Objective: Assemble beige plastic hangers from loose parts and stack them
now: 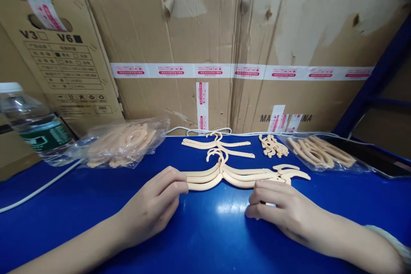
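Observation:
Several pale beige plastic clothes hangers (205, 180) lie nested on the blue table, their hooks pointing away from me. My left hand (162, 199) has its fingers bent around the left ends of these hangers and covers them. My right hand (282, 207) rests by their right ends, fingers loosely curled with a gap between them and nothing visible inside. Loose curved beige pieces (293, 174) lie just beyond it, against the hanger tips. Farther back are more flat hanger parts with hooks (218, 143).
Small beige pieces (274, 145) lie in a pile at back right, beside a clear bag of curved parts (321, 152) and a dark flat device (379, 160). A filled plastic bag (122, 143) and a water bottle (38, 128) stand left. Cardboard (176, 30) walls the back; a white cable (41, 186) crosses left.

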